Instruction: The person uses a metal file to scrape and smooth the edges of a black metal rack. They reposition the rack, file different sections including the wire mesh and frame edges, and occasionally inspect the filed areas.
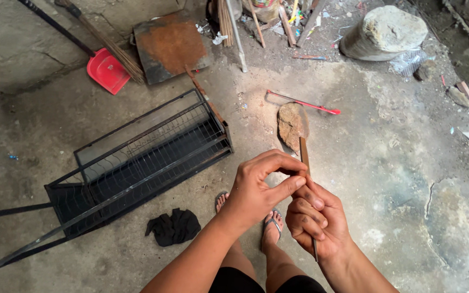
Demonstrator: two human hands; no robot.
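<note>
The right hand [317, 222] was closed in a fist around a thin flat metal strip [304, 153], which stood almost upright, its upper end rising above the fingers and its lower end coming out under the palm. The left hand [259, 187] was pressed against the right one, with the thumb and the first finger pinching the strip just above the right fist. The strip's upper end lay in the view just in front of a brown stone [292, 125] on the concrete floor [397, 163]. Beyond the stone lay a hacksaw with a red handle [305, 103]. To the left of the stone stood a black metal wire rack [137, 157], and near the rack's lower side lay a black cloth [173, 226]. Beyond the rack were a red dustpan [107, 69] and a rusty metal plate [170, 46]. The person's feet in sandals [271, 225] showed under the hands.
</note>
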